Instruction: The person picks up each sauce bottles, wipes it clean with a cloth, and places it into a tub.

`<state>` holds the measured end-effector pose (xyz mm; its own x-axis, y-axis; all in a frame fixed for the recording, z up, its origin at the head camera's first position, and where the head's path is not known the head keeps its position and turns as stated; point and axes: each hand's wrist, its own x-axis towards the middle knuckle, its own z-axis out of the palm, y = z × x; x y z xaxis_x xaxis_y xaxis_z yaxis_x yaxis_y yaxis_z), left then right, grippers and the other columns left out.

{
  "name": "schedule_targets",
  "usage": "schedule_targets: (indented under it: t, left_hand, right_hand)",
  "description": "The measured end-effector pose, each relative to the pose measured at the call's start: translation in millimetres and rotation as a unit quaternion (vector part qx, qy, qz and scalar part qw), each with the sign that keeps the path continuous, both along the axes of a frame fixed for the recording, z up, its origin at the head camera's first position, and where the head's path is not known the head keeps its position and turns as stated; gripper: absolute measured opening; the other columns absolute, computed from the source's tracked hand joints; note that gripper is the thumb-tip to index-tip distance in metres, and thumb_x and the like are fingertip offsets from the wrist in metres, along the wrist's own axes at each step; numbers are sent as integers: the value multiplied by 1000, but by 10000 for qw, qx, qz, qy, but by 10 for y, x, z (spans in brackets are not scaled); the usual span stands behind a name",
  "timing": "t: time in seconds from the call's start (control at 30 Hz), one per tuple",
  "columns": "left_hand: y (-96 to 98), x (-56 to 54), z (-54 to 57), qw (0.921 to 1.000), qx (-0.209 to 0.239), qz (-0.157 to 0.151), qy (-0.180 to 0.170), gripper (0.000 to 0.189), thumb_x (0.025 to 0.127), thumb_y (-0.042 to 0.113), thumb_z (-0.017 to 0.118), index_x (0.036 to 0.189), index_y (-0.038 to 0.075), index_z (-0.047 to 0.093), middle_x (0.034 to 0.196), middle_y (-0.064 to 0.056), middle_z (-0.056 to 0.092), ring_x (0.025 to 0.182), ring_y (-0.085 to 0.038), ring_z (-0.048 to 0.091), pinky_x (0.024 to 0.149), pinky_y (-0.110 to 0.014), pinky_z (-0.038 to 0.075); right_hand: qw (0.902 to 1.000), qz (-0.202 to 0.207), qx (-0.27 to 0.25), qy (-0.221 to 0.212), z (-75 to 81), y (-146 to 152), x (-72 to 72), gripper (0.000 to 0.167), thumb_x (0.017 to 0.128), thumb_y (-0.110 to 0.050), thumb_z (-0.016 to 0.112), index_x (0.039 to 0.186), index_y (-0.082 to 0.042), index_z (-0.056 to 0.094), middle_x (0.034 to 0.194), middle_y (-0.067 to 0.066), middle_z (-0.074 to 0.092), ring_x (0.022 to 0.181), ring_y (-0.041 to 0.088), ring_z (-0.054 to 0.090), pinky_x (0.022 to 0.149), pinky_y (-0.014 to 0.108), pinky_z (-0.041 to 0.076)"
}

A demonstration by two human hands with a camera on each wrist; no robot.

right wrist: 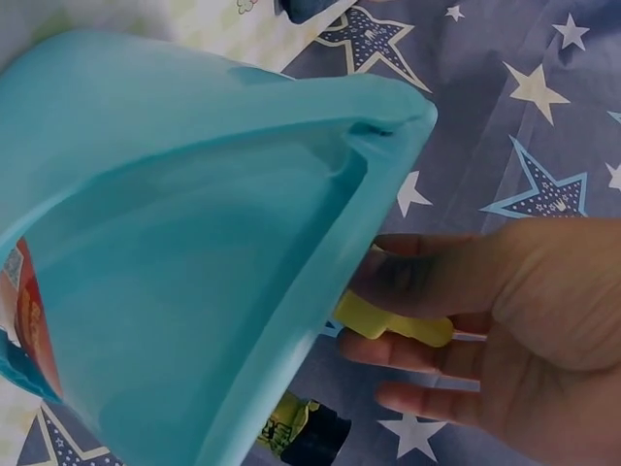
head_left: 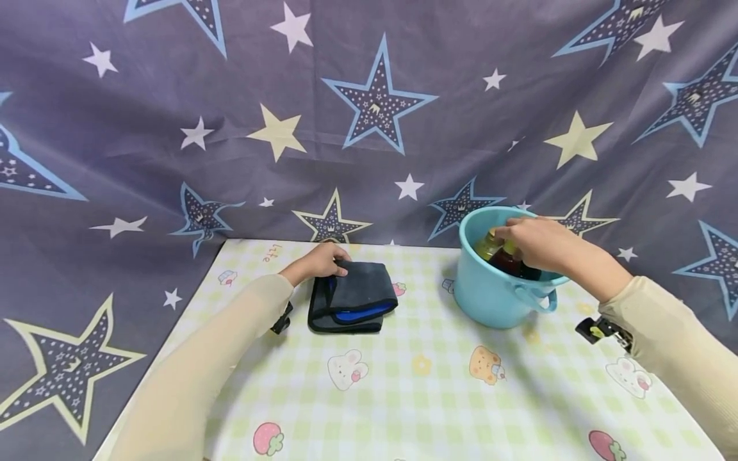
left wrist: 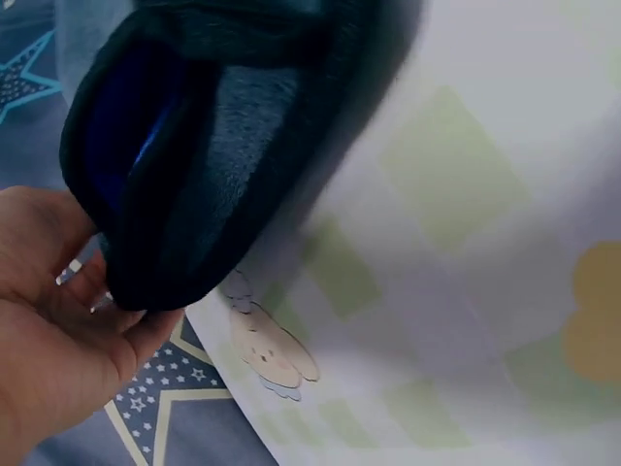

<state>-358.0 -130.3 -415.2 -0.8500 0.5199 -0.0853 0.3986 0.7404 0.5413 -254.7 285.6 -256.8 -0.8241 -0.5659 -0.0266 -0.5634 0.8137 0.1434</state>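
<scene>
On the left of the table in the head view lies a folded dark cloth (head_left: pixel 360 286), its blue inner side showing at the fold. My left hand (head_left: pixel 321 261) grips its far left corner, and the left wrist view shows thumb and fingers on the edge of the cloth (left wrist: pixel 247 136). At the back right stands a light-blue bucket (head_left: pixel 501 304) with bottles inside, including a yellow-green bottle (head_left: pixel 487 246) and a dark red-brown bottle (head_left: pixel 505 261). My right hand (head_left: pixel 539 242) reaches over the rim, pinching a yellow bottle top (right wrist: pixel 393 322).
A black-capped item (right wrist: pixel 315 437) with a yellow-black pattern shows past the bucket's rim. The bucket's handle (head_left: pixel 539 301) hangs at its front right. A checkered cloth (head_left: pixel 415 397) with cartoon prints covers the table. Behind it hangs a star-patterned curtain (head_left: pixel 369 173).
</scene>
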Motion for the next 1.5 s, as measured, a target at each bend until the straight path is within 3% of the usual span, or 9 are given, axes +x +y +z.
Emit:
schedule_targets:
  t: [0.4,0.53,0.77,0.9,1.07,1.17,1.23,1.33,1.5]
  left_hand:
    - [-7,59,-36,9917,-1156,240,502,30,94,20,73,122,8,73,118,-16,71,112,-33,65,97,-50,52]
    - [-2,85,-37,9829,-1702,347,610,40,99,29,67,135,10,65,133,-17,62,123,-37,58,100,-55,48]
    - [-46,121,-94,9665,-2472,461,515,54,107,45,47,151,14,48,152,-17,44,141,-41,37,112,-64,32]
    - [-94,127,-106,9622,-2617,447,612,58,108,48,42,154,13,44,159,-19,37,148,-43,30,116,-66,27]
    - [-140,130,-71,9661,-2414,445,804,60,108,47,43,157,13,40,163,-19,33,152,-45,25,118,-66,25]
    - [-152,150,46,9712,-2111,461,999,61,108,46,42,158,12,38,164,-20,32,152,-47,25,118,-67,25]
    - [-158,170,190,9764,-1786,477,1116,61,109,46,41,159,12,37,163,-21,32,151,-47,24,117,-68,25]
    - [-152,203,469,9840,-1162,511,1249,62,109,48,38,159,13,35,164,-20,31,151,-47,25,118,-68,24]
    - [-89,311,987,9847,-249,547,1635,64,108,54,36,160,16,35,165,-18,31,152,-44,25,120,-68,20]
  right_hand:
    - [9994,-66,-284,-171,-8,21,7,46,84,14,64,126,-4,69,97,13,65,66,19,50,56,34,40]
    - [9993,-100,-291,-194,-4,19,-1,48,83,15,64,127,-3,69,98,14,65,67,19,49,56,34,40]
    - [9984,-254,-341,-368,6,15,-2,47,84,14,64,128,-3,68,100,15,65,70,21,50,57,34,40]
    - [9978,-313,-423,-415,15,3,-4,49,83,16,63,128,-4,68,105,17,65,72,21,52,58,34,40]
    - [9952,-244,-775,-546,39,10,-7,42,86,6,70,127,-2,68,117,22,66,87,30,63,65,39,50]
    - [9916,-196,-1155,-547,82,9,-1,40,90,-5,72,129,-1,66,125,25,63,103,39,66,78,50,55]
    - [9881,-206,-1464,-420,129,-8,5,42,92,-10,73,132,0,64,131,27,61,114,44,63,90,58,53]
    - [9808,-333,-1919,-142,223,-67,6,48,96,-13,70,141,-2,57,142,27,53,127,47,54,100,62,46]
    - [9614,-285,-2681,557,366,-238,-26,62,97,-18,69,153,-8,45,157,25,38,144,48,35,114,66,30]
